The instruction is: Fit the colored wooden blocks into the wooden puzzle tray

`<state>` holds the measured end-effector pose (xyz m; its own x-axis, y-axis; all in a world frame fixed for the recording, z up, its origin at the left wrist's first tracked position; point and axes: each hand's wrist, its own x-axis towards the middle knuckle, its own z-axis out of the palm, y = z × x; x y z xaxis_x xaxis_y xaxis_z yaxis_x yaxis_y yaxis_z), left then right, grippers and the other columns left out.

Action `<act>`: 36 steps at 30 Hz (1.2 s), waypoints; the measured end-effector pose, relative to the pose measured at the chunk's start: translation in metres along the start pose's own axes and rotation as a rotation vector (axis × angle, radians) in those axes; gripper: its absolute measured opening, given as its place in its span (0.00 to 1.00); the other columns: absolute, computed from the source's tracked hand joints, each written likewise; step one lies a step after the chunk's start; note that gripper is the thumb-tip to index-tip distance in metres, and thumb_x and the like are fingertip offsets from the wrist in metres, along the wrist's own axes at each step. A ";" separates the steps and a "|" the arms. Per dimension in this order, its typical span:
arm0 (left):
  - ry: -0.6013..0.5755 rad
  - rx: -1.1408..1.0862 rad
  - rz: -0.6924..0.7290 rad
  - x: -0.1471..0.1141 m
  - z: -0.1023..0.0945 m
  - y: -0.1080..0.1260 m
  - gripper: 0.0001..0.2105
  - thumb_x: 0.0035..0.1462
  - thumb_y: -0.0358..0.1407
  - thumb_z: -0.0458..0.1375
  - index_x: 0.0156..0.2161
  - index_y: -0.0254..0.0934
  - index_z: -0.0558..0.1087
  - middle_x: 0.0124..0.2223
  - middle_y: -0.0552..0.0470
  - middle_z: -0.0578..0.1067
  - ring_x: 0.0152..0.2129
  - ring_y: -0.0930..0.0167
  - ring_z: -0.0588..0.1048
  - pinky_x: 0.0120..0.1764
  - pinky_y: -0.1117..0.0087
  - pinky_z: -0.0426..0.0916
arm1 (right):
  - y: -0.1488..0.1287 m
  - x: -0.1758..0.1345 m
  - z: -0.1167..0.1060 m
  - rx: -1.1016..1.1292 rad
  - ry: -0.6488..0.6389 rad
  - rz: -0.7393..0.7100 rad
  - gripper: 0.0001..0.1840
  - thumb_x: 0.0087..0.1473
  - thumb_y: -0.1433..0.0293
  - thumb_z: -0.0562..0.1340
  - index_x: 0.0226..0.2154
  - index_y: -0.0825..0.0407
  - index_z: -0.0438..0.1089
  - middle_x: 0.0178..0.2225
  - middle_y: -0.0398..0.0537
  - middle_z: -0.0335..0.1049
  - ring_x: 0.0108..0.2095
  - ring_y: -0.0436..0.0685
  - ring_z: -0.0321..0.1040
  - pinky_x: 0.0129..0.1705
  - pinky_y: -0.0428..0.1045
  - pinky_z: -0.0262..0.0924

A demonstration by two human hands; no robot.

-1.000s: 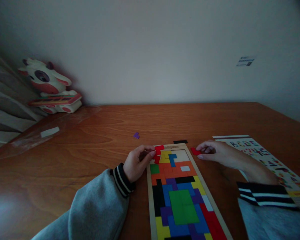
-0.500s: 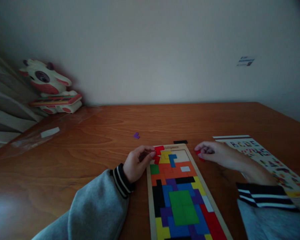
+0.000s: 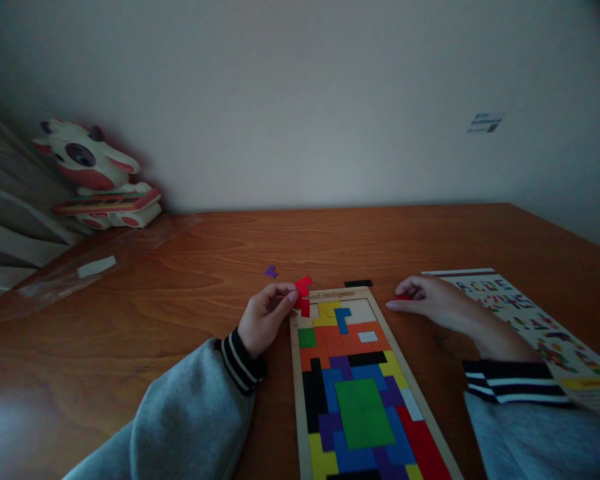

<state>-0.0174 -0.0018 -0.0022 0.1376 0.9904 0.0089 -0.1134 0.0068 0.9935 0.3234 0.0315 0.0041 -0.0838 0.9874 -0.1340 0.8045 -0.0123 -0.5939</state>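
Observation:
My left hand [image 3: 267, 313] pinches a red puzzle piece [image 3: 304, 288] just above the top left corner of a wooden puzzle board [image 3: 299, 413]. To the board's right, my right hand [image 3: 423, 300] is closed around another red piece [image 3: 405, 297], mostly hidden by the fingers. Coloured blocks fill much of the board, with a large green area [image 3: 365, 413] in the lower middle. Near the top lie yellow [image 3: 329, 312] and blue [image 3: 343, 320] pieces, and bare pale wood shows beside them.
Beyond the board lie a black piece [image 3: 359, 284] and a purple piece [image 3: 271, 271]. A printed pattern sheet [image 3: 530, 313] sits on the right, partly under my right arm. A cow-shaped toy keyboard [image 3: 105, 177] stands at the back left, near clear plastic with a white label [image 3: 97, 267].
My left hand has lifted the red piece up and left, off the board's top left corner, and tilted it. The right hand has shifted slightly right, still holding its red piece.

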 end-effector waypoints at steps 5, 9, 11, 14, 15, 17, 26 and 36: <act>0.157 -0.296 -0.073 0.007 -0.005 0.001 0.17 0.47 0.42 0.69 0.39 0.34 0.73 0.36 0.52 0.76 0.28 0.77 0.74 0.32 0.76 0.71 | -0.001 -0.001 -0.001 0.068 -0.030 -0.032 0.20 0.41 0.56 0.70 0.36 0.49 0.73 0.36 0.50 0.76 0.36 0.60 0.72 0.39 0.53 0.68; 0.164 -0.325 -0.076 0.008 -0.008 0.001 0.17 0.47 0.41 0.69 0.39 0.34 0.73 0.36 0.51 0.76 0.28 0.76 0.75 0.34 0.75 0.72 | 0.003 -0.001 -0.001 0.107 -0.092 -0.045 0.15 0.43 0.59 0.69 0.34 0.49 0.74 0.33 0.48 0.76 0.35 0.58 0.72 0.39 0.52 0.68; 0.164 -0.332 -0.084 0.007 -0.007 0.001 0.17 0.47 0.41 0.69 0.39 0.34 0.73 0.36 0.52 0.76 0.29 0.76 0.75 0.34 0.75 0.72 | 0.002 -0.001 -0.002 0.079 -0.107 -0.060 0.13 0.46 0.57 0.67 0.32 0.48 0.75 0.31 0.48 0.76 0.33 0.58 0.72 0.37 0.52 0.67; 0.181 -0.367 -0.115 0.006 -0.006 0.002 0.18 0.45 0.41 0.70 0.39 0.34 0.74 0.36 0.54 0.76 0.29 0.77 0.74 0.34 0.77 0.72 | -0.001 -0.001 -0.004 0.004 -0.070 -0.073 0.13 0.48 0.56 0.66 0.31 0.47 0.76 0.33 0.49 0.76 0.34 0.59 0.72 0.37 0.54 0.67; 0.185 -0.378 -0.124 0.006 -0.006 0.003 0.18 0.45 0.40 0.71 0.39 0.34 0.74 0.36 0.54 0.76 0.29 0.78 0.74 0.33 0.77 0.71 | -0.001 -0.001 -0.005 -0.023 -0.051 -0.090 0.13 0.48 0.56 0.66 0.32 0.47 0.77 0.34 0.49 0.76 0.35 0.60 0.72 0.38 0.54 0.67; 0.185 -0.386 -0.130 0.006 -0.005 0.003 0.17 0.45 0.40 0.71 0.38 0.34 0.74 0.36 0.54 0.76 0.29 0.78 0.74 0.33 0.77 0.71 | -0.003 -0.001 -0.006 -0.066 -0.023 -0.140 0.12 0.50 0.57 0.65 0.32 0.47 0.77 0.35 0.49 0.76 0.37 0.60 0.71 0.41 0.55 0.66; 0.181 -0.378 -0.145 0.006 -0.005 0.004 0.18 0.43 0.40 0.72 0.38 0.34 0.74 0.35 0.55 0.76 0.28 0.78 0.74 0.33 0.78 0.72 | 0.002 -0.002 -0.006 -0.006 -0.060 -0.086 0.20 0.43 0.54 0.69 0.37 0.48 0.75 0.38 0.50 0.75 0.38 0.61 0.71 0.41 0.54 0.67; 0.191 -0.377 -0.149 0.006 -0.004 0.005 0.19 0.41 0.40 0.72 0.37 0.34 0.75 0.35 0.54 0.76 0.28 0.79 0.73 0.32 0.79 0.71 | 0.009 0.000 -0.007 -0.027 -0.058 -0.069 0.12 0.48 0.60 0.66 0.35 0.48 0.76 0.37 0.49 0.78 0.38 0.61 0.74 0.40 0.54 0.68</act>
<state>-0.0213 0.0043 0.0024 -0.0004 0.9824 -0.1869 -0.4619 0.1656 0.8713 0.3352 0.0330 0.0043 -0.1726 0.9750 -0.1398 0.8109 0.0600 -0.5820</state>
